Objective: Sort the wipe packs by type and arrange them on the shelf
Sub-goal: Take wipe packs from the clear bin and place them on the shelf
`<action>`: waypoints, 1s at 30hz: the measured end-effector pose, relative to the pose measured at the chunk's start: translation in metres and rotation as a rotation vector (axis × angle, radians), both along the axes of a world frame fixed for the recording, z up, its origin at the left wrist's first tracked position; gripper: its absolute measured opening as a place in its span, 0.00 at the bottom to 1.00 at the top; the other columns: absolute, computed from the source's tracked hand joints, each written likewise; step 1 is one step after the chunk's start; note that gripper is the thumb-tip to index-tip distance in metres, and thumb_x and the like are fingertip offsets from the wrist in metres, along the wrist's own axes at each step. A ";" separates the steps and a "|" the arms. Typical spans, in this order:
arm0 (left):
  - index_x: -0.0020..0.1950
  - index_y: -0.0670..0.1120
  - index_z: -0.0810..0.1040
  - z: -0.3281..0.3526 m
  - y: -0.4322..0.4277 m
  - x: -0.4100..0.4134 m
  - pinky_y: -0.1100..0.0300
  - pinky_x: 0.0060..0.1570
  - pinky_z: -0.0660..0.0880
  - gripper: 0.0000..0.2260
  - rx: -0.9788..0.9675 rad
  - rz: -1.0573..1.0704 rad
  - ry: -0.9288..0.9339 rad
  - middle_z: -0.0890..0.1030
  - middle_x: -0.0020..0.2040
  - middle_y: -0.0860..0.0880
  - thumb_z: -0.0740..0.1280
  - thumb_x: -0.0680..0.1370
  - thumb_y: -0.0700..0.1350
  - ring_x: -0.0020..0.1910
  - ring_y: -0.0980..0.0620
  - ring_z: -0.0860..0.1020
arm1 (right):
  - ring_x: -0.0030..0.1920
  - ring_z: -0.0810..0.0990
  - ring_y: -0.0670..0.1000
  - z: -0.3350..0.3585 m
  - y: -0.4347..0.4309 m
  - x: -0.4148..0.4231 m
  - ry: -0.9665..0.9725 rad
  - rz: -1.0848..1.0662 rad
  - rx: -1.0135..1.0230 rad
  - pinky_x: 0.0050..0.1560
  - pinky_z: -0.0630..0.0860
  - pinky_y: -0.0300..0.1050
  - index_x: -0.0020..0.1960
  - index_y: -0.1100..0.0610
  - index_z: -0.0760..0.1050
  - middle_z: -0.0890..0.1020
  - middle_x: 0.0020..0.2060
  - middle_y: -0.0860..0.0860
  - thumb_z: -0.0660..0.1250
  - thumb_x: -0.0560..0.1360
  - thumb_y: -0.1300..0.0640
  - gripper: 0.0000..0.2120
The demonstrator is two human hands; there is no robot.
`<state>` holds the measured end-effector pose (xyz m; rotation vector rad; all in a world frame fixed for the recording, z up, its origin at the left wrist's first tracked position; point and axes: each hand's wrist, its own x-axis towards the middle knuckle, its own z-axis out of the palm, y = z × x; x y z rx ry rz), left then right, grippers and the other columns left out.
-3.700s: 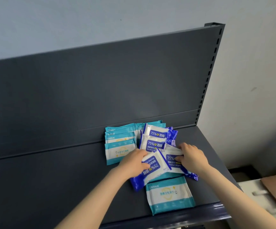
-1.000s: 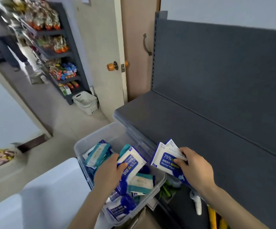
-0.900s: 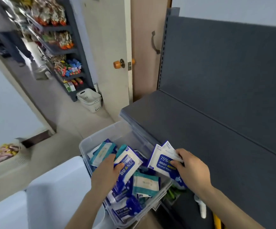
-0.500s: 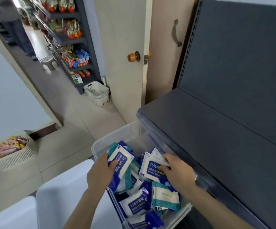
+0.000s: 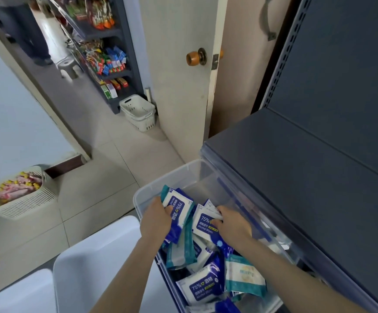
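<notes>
The dark shelf (image 5: 307,177) fills the right side. Against its near-left edge stands a clear bin (image 5: 160,184) holding a loose heap of wipe packs, with blue alcohol packs (image 5: 202,288) and teal packs (image 5: 244,276) mixed together. Both hands reach into the far end of the bin. The left hand (image 5: 158,219) wraps its fingers round a blue pack (image 5: 180,211), a teal edge showing behind it. The right hand (image 5: 233,224) clamps what looks like a pair of blue packs (image 5: 205,223) by the right edge. The packs look light, soft and pillowy, with slick film that probably slides when stacked. A grip across the flat faces near the middle should hold better than a corner pinch.
</notes>
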<state>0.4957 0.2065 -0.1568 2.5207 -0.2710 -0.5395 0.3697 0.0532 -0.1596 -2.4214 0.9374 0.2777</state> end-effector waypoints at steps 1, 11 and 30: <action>0.51 0.49 0.65 -0.002 -0.002 0.002 0.56 0.36 0.74 0.04 -0.009 0.010 0.007 0.79 0.47 0.47 0.59 0.81 0.49 0.38 0.51 0.76 | 0.48 0.79 0.51 -0.003 -0.001 0.002 0.007 0.009 0.007 0.44 0.78 0.47 0.55 0.52 0.72 0.80 0.50 0.49 0.62 0.78 0.48 0.10; 0.62 0.48 0.71 0.008 -0.003 -0.005 0.52 0.50 0.74 0.15 0.242 -0.206 -0.248 0.75 0.58 0.48 0.63 0.78 0.52 0.57 0.47 0.74 | 0.63 0.71 0.50 0.013 0.000 -0.015 -0.098 0.223 -0.217 0.62 0.69 0.44 0.70 0.51 0.66 0.73 0.64 0.48 0.60 0.79 0.50 0.20; 0.67 0.54 0.71 0.115 -0.116 -0.170 0.54 0.52 0.75 0.17 0.061 -0.904 -0.510 0.75 0.61 0.53 0.61 0.79 0.54 0.60 0.50 0.74 | 0.70 0.66 0.46 0.132 -0.052 -0.245 -0.220 -0.213 -0.443 0.66 0.65 0.41 0.74 0.48 0.61 0.69 0.69 0.42 0.62 0.77 0.44 0.27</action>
